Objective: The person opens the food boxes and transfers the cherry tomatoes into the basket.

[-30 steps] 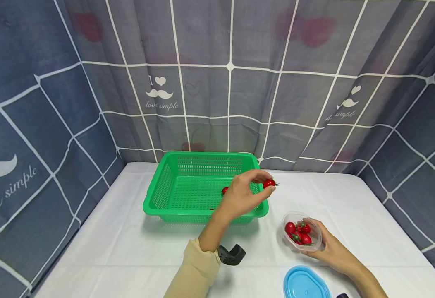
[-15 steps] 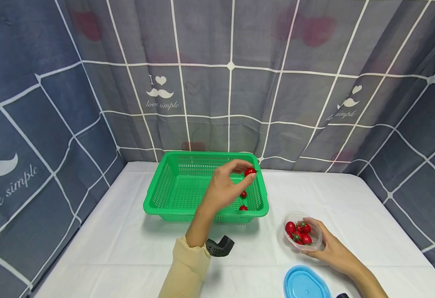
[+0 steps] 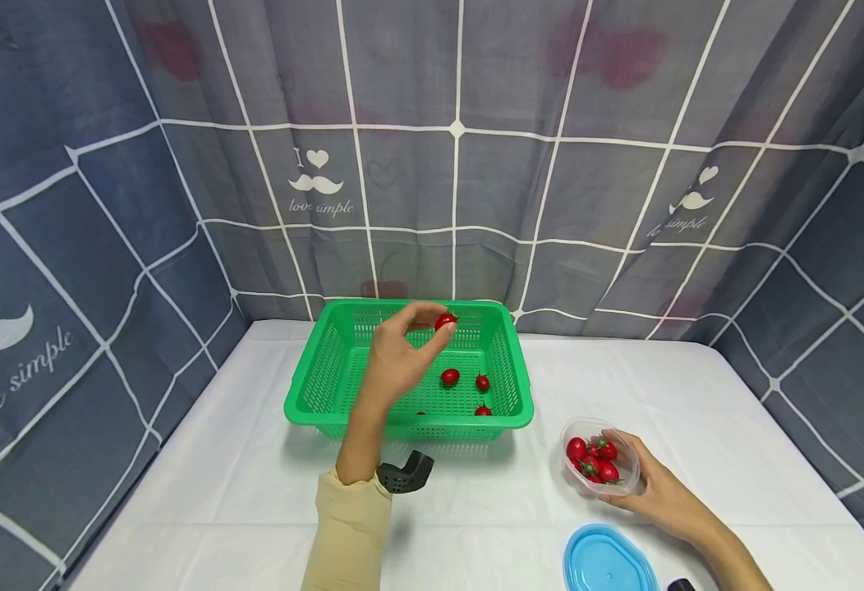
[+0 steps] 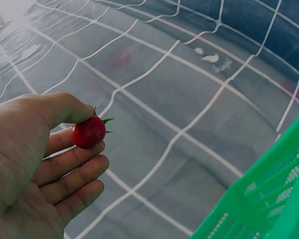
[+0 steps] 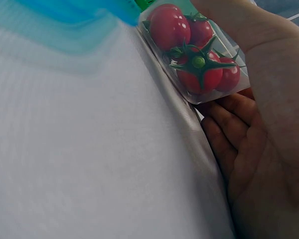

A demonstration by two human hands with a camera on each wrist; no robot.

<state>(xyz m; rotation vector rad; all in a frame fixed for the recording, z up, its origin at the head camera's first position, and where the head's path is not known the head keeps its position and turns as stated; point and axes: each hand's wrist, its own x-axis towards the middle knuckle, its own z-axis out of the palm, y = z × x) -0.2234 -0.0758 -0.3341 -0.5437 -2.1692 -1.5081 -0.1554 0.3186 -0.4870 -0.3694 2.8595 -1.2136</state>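
My left hand [image 3: 397, 357] pinches a cherry tomato [image 4: 88, 132] between thumb and fingers, above the green basket [image 3: 306, 402]. Its green stem end points away from the palm in the left wrist view. Inside the basket lie several more tomatoes, among them one [image 3: 450, 377] near the middle and another [image 3: 482, 382] to its right. At the right of the table, my right hand [image 3: 657, 497] grips a clear plastic container [image 3: 578, 484] from its right side. Several red tomatoes [image 5: 199, 69] with green stems fill the container; the hand's fingertips are partly hidden behind it.
A blue lid [image 3: 609, 562] lies on the white tablecloth [image 3: 203, 492] in front of the container. Dark grey curtains [image 3: 417, 180] with white grid lines stand behind the table and at both sides.
My left hand has carried the tomato leftward, from the basket's right rim to above its middle, uncovering tomatoes in the basket. The right hand and the container have stayed in place.
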